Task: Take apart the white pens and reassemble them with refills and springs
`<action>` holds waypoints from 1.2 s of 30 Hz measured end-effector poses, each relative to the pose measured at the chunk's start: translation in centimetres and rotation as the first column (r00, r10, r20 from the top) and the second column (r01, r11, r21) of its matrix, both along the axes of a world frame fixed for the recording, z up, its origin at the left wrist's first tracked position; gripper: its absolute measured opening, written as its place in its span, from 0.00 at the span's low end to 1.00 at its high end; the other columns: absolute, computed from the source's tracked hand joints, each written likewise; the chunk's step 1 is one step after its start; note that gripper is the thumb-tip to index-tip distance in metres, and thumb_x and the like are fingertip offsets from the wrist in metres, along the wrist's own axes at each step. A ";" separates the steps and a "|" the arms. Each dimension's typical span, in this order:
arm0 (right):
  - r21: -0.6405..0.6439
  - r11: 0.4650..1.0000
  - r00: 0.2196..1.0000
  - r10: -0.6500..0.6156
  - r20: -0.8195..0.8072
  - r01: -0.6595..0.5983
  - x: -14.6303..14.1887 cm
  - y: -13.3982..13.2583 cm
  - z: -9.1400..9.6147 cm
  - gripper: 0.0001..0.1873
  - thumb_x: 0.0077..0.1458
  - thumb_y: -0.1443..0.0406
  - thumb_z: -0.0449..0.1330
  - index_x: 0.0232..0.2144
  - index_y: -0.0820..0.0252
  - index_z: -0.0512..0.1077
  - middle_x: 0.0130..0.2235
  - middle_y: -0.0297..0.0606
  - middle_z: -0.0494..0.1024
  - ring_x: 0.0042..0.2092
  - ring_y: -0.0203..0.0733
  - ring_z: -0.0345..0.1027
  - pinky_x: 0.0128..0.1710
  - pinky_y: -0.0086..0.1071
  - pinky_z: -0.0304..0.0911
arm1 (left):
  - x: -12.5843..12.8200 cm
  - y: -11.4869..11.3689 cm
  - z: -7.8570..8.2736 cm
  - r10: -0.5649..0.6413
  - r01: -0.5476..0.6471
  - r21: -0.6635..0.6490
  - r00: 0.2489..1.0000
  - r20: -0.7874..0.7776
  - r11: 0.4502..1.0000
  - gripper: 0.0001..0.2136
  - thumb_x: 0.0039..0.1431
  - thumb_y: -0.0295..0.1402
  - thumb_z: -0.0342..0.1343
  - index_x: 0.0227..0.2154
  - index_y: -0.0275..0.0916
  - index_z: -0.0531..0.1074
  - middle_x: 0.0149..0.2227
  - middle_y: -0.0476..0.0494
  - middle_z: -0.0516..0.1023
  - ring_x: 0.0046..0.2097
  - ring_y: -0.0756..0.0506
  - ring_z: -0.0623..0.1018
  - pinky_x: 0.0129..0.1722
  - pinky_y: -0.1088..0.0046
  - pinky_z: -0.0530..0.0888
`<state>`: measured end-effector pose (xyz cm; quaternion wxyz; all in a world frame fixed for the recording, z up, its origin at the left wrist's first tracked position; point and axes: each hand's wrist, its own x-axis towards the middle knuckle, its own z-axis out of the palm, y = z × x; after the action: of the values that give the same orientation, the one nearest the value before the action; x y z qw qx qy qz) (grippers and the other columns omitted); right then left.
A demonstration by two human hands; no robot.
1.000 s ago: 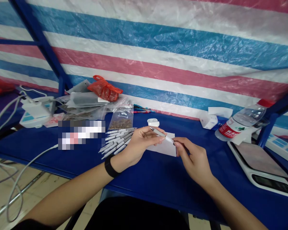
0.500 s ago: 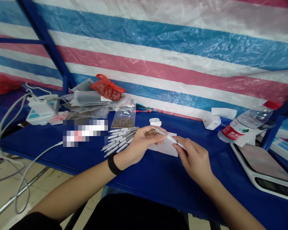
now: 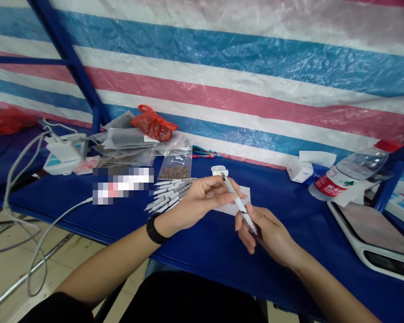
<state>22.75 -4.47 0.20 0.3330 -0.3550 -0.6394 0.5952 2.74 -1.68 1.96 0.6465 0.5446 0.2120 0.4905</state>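
Note:
A white and grey pen [image 3: 240, 204] slants between my hands above the table, its grey tip up and to the left. My left hand [image 3: 200, 197], with a black band at the wrist, pinches the pen's upper part between thumb and fingers. Near its lower end the pen is gripped by my right hand [image 3: 271, 233], whose outer fingers curl loosely beneath. Under the hands lies a sheet of white paper [image 3: 228, 208], partly covered by them. Several similar pens [image 3: 166, 196] lie in a pile left of my left hand.
Behind the pens sits a clear bag of brown bits [image 3: 175, 172], with more bags and a red plastic bag [image 3: 155, 123] beside it. A small white case [image 3: 219, 171] stands open. To the right are a bottle [image 3: 335, 181] and a scale [image 3: 373, 233] on the blue table [image 3: 202, 251].
The pen has swung to a steeper slant, its lower end now nearer me. My right hand has dropped slightly and its outer fingers have loosened. The view has shifted a little.

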 end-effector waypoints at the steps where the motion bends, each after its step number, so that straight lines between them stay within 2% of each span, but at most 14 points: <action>1: 0.069 0.997 0.998 -0.032 0.047 0.029 0.1 0.0 0.0 0.31 0.69 0.43 0.45 0.30 0.60 0.73 0.19 0.31 0.68 0.22 0.36 0.64 0.27 0.31 0.61 | -0.6 0.0 0.6 0.016 -0.016 0.013 1.000 -0.006 1.000 0.11 0.57 0.38 0.68 0.39 0.39 0.80 0.37 0.45 0.83 0.39 0.46 0.83 0.40 0.71 0.79; 4: 0.320 0.934 0.965 -0.214 0.148 0.158 0.6 0.4 0.2 0.31 0.68 0.43 0.47 0.32 0.59 0.76 0.25 0.34 0.74 0.28 0.39 0.70 0.33 0.32 0.66 | -3.2 0.6 2.6 0.288 -0.278 0.129 0.956 -0.065 0.952 0.15 0.60 0.42 0.64 0.47 0.42 0.80 0.33 0.48 0.79 0.26 0.52 0.78 0.20 0.80 0.69; 6: 0.398 0.895 0.943 -0.288 0.167 0.203 0.9 0.7 0.1 0.31 0.69 0.44 0.45 0.33 0.58 0.77 0.24 0.33 0.73 0.27 0.38 0.69 0.31 0.32 0.66 | -5.4 1.3 3.5 0.479 -0.408 0.307 0.853 -0.208 0.860 0.16 0.60 0.41 0.63 0.48 0.40 0.80 0.31 0.48 0.79 0.24 0.53 0.74 0.18 0.79 0.64; 7: 0.424 0.882 0.936 -0.305 0.177 0.207 1.0 0.8 0.0 0.31 0.70 0.45 0.44 0.33 0.58 0.77 0.23 0.33 0.72 0.27 0.38 0.69 0.30 0.31 0.66 | -6.4 1.7 3.6 0.540 -0.401 0.410 0.780 -0.316 0.819 0.16 0.60 0.41 0.63 0.48 0.39 0.80 0.30 0.48 0.78 0.23 0.53 0.73 0.20 0.78 0.66; 9: 0.496 0.851 0.924 -0.315 0.218 0.173 1.1 0.9 -0.1 0.30 0.72 0.48 0.43 0.33 0.57 0.76 0.23 0.32 0.72 0.26 0.37 0.69 0.30 0.30 0.66 | -8.1 2.4 3.2 0.625 -0.278 0.604 0.600 -0.498 0.747 0.15 0.61 0.42 0.61 0.46 0.40 0.81 0.32 0.47 0.79 0.24 0.52 0.72 0.24 0.77 0.69; 11: 0.581 0.810 0.910 -0.298 0.289 0.081 1.0 0.8 -0.1 0.28 0.73 0.51 0.43 0.35 0.57 0.76 0.25 0.32 0.73 0.27 0.37 0.69 0.31 0.30 0.66 | -9.3 2.8 1.9 0.689 -0.072 0.730 0.403 -0.602 0.680 0.16 0.63 0.43 0.58 0.45 0.40 0.82 0.32 0.46 0.79 0.27 0.50 0.74 0.28 0.75 0.70; 13: 0.648 0.761 0.893 -0.268 0.362 -0.034 0.8 0.6 0.0 0.26 0.73 0.53 0.43 0.36 0.58 0.76 0.27 0.34 0.76 0.28 0.37 0.71 0.32 0.30 0.65 | -10.0 2.9 0.1 0.728 0.083 0.761 0.243 -0.642 0.643 0.19 0.68 0.44 0.51 0.49 0.40 0.81 0.35 0.44 0.80 0.30 0.48 0.77 0.30 0.73 0.71; 15: 0.686 0.717 0.877 -0.246 0.413 -0.122 0.6 0.5 0.2 0.26 0.74 0.55 0.42 0.36 0.58 0.76 0.30 0.36 0.79 0.30 0.38 0.74 0.33 0.30 0.65 | -10.3 2.6 -1.6 0.771 0.159 0.779 0.120 -0.625 0.607 0.20 0.71 0.43 0.46 0.50 0.41 0.80 0.39 0.42 0.81 0.35 0.46 0.80 0.31 0.73 0.72; 20: 0.709 0.682 0.846 -0.261 0.465 -0.179 0.6 0.5 0.4 0.25 0.74 0.58 0.42 0.37 0.58 0.76 0.32 0.38 0.81 0.32 0.39 0.75 0.34 0.31 0.66 | -9.7 1.0 -3.5 0.844 0.198 0.824 -0.037 -0.536 0.531 0.21 0.72 0.41 0.43 0.51 0.41 0.80 0.40 0.40 0.81 0.37 0.42 0.81 0.31 0.70 0.75; 24: 0.708 0.676 0.827 -0.268 0.494 -0.204 0.8 0.6 0.4 0.25 0.74 0.58 0.41 0.37 0.59 0.76 0.33 0.39 0.81 0.33 0.40 0.76 0.36 0.32 0.67 | -9.1 -0.7 -3.7 0.880 0.150 0.867 -0.122 -0.460 0.474 0.23 0.71 0.46 0.45 0.53 0.37 0.78 0.50 0.33 0.80 0.51 0.34 0.78 0.48 0.55 0.77; 26: 0.707 0.673 0.819 -0.269 0.506 -0.217 0.7 0.5 0.4 0.26 0.74 0.57 0.40 0.37 0.59 0.76 0.33 0.40 0.81 0.34 0.41 0.76 0.36 0.32 0.67 | -9.0 -1.2 -4.1 0.846 0.132 0.841 -0.187 -0.499 0.525 0.29 0.69 0.50 0.45 0.59 0.34 0.73 0.59 0.28 0.74 0.62 0.28 0.71 0.56 0.48 0.73; 29: 0.709 0.666 0.812 -0.270 0.517 -0.230 0.7 0.5 0.4 0.27 0.75 0.56 0.40 0.37 0.59 0.76 0.33 0.40 0.81 0.34 0.41 0.76 0.36 0.33 0.68 | -9.0 -1.4 -5.0 0.695 0.088 0.701 -0.268 -0.668 0.708 0.35 0.68 0.55 0.42 0.67 0.32 0.63 0.67 0.27 0.65 0.68 0.27 0.63 0.60 0.45 0.68; 31: 0.716 0.658 0.813 -0.272 0.515 -0.233 0.7 0.5 0.4 0.27 0.75 0.57 0.40 0.36 0.58 0.76 0.33 0.40 0.81 0.34 0.41 0.76 0.36 0.33 0.68 | -8.8 -1.4 -5.4 0.604 0.064 0.615 -0.295 -0.740 0.786 0.36 0.69 0.55 0.40 0.69 0.32 0.58 0.69 0.26 0.61 0.69 0.27 0.61 0.62 0.43 0.66; 36: 0.722 0.650 0.813 -0.275 0.514 -0.236 0.8 0.6 0.4 0.26 0.75 0.57 0.40 0.37 0.59 0.75 0.33 0.40 0.81 0.34 0.41 0.76 0.36 0.33 0.68 | -7.9 -1.9 -5.2 0.544 0.087 0.549 -0.333 -0.770 0.831 0.35 0.70 0.53 0.40 0.71 0.36 0.54 0.71 0.24 0.56 0.70 0.25 0.59 0.64 0.36 0.58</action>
<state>23.56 -3.90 0.62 0.2445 -0.3537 -0.8935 0.1295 -5.12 -3.59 -3.27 -0.0293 0.7663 0.6416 0.0149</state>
